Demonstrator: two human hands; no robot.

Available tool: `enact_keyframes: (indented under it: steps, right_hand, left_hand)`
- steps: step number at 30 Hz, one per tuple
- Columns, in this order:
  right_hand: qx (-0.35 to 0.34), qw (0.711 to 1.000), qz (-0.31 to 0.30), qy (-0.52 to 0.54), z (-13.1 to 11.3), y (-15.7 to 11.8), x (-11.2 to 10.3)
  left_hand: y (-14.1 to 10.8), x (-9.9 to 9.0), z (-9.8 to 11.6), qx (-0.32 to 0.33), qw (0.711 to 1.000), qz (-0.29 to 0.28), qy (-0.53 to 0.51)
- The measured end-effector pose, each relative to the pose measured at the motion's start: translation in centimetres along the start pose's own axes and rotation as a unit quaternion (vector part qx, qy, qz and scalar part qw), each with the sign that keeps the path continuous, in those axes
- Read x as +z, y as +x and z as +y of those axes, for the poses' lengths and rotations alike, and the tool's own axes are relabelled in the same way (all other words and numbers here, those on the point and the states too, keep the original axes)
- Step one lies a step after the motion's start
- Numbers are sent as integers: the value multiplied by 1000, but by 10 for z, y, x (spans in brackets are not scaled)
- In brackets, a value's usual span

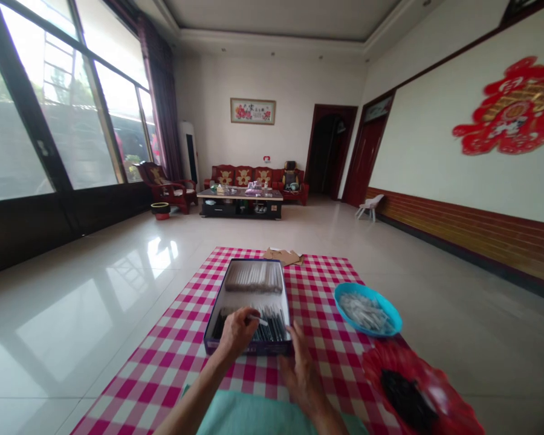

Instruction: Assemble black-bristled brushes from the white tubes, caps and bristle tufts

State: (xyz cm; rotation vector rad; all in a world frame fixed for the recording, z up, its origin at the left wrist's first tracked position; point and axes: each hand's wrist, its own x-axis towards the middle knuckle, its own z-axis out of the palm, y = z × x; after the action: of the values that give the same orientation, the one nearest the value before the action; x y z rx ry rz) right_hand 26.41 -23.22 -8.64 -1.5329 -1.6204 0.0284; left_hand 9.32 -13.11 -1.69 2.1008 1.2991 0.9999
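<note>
Pinching perhaps a white stick (258,319), left hand (237,334) above the box (249,348)

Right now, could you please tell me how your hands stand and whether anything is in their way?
Left hand pinching a white stick over the box. Right hand open at the box's front rim. Blue bowl to the right, not touching.

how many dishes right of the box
2. A blue dish with white pieces sits just right of the box; a red dish with black pieces lies nearer the person, lower right. Others could be out of view.
</note>
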Motion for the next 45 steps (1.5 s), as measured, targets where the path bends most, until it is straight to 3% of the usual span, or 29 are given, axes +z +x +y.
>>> enact_keyframes:
  steps: [3, 6, 8, 11, 15, 19, 31, 35, 37, 38, 41, 45]
  right_hand:
    - [29, 991, 50, -123, 14, 24, -32]
    - [124, 932, -23, -341, 40, 53, -73]
    - [170, 905, -40, -387, 57, 66, -93]
    - [211, 884, -63, -412, 77, 73, -107]
    - [221, 873, -95, -425, 87, 75, -106]
    - [194, 881, -129, -412, 82, 80, -99]
    - [90, 923, -151, -342, 23, 71, -49]
    - [45, 939, -136, -314, 5, 52, -60]
    - [29, 944, -94, -314, 3, 30, -77]
    - [20, 947, -40, -319, 6, 15, -89]
    - [31, 924, 70, -375, 34, -34, -125]
    - [-1, 916, 53, -398, 79, -78, -151]
  left_hand:
    - [-8, 4, -3, 64, 998, -6, 5]
    - [-16, 10, -5, 109, 993, -30, 29]
    - [-21, 15, -7, 131, 989, -42, 52]
    - [-26, 21, -11, 164, 983, -37, 79]
    - [-27, 26, -17, 188, 977, -24, 96]
    - [-27, 29, -22, 207, 974, -6, 95]
    - [-27, 24, -15, 197, 969, -28, 143]
    - [-28, 24, -16, 200, 965, -26, 169]
    - [-27, 23, -17, 198, 964, -27, 174]
    - [-27, 22, -17, 197, 964, -29, 177]
    - [-28, 21, -18, 199, 963, -25, 180]
    - [-30, 24, -20, 213, 959, 7, 185]
